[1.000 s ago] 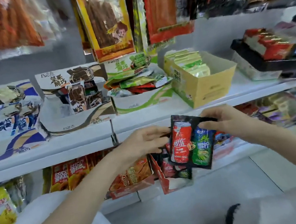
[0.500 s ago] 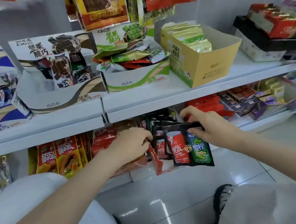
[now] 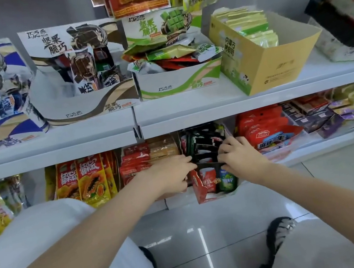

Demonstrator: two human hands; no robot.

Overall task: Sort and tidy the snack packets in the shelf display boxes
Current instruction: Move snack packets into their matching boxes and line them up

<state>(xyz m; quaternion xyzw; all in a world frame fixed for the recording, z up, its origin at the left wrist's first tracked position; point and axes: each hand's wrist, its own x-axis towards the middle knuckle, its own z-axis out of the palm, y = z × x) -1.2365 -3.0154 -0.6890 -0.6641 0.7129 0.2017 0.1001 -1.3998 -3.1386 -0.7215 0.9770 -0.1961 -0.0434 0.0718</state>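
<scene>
Packet [image 3: 208, 164], black and upright, top edge running side to side, sits just below the right hand [image 3: 240, 156] pinching it, inside the box [image 3: 200, 191]; left hand [image 3: 173, 173] steadies its other end, grip unclear.

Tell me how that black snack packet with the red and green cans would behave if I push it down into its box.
The black snack packet looks like thin glossy film, so it probably bends easily, feels light, and may slip under the right hand.
</scene>
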